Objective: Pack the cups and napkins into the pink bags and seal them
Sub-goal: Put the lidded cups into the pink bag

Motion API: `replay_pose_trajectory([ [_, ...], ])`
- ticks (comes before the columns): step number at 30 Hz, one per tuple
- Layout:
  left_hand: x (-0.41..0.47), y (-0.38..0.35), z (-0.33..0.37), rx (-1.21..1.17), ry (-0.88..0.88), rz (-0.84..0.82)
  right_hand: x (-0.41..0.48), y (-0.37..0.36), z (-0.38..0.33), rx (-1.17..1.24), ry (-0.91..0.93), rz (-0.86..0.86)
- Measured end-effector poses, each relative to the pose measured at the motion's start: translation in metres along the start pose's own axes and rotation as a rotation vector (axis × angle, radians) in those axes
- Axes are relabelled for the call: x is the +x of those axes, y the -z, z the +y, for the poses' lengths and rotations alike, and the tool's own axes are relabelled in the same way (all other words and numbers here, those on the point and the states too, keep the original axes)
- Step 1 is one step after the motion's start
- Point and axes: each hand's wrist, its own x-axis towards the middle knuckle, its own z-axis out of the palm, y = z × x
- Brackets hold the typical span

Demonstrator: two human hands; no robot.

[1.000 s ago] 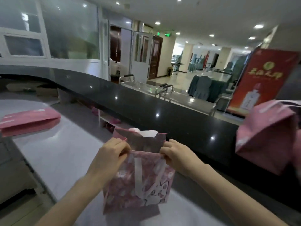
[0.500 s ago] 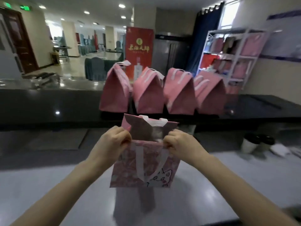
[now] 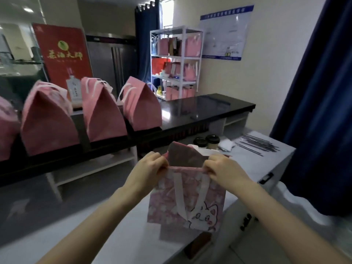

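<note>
I hold a pink bag [image 3: 190,202] with a cat drawing and white handles just above the white counter [image 3: 118,233]. My left hand [image 3: 150,166] pinches the left end of its top rim. My right hand [image 3: 221,168] pinches the right end. The bag's mouth is open; what is inside is hidden. Behind it stand two cups with black lids [image 3: 206,141], and beside them lie white napkins [image 3: 226,144]. Several folded-shut pink bags [image 3: 102,115] stand in a row on the black ledge [image 3: 200,107].
Metal utensils [image 3: 257,143] lie at the counter's far right corner. A dark flat object [image 3: 200,244] lies on the counter below the bag. A white rack [image 3: 177,61] with more pink bags stands at the back. A blue curtain [image 3: 320,111] hangs at right.
The view has swung to the right along the counter, and the bag in my hands has come with it. The cups and napkins are now just behind the bag. Both grips are unchanged.
</note>
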Motion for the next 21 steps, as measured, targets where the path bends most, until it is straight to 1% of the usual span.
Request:
replay_pose_trajectory([
  [6,0.063,-0.069,-0.019,0.019,-0.006,0.024,0.052,-0.030,0.079,-0.030,0.023,-0.001],
  [10,0.095,-0.093,-0.037,0.057,0.066,0.047,0.109,-0.045,0.116,-0.003,0.091,-0.014],
  [14,0.113,-0.106,-0.054,0.082,0.165,0.059,0.157,-0.066,0.139,0.015,0.226,0.018],
  [18,0.116,-0.109,-0.062,0.175,0.253,0.053,0.196,-0.085,0.147,0.052,0.378,0.045],
  [21,0.121,-0.114,-0.062,0.235,0.357,0.080,0.223,-0.097,0.152,0.099,0.496,0.074],
])
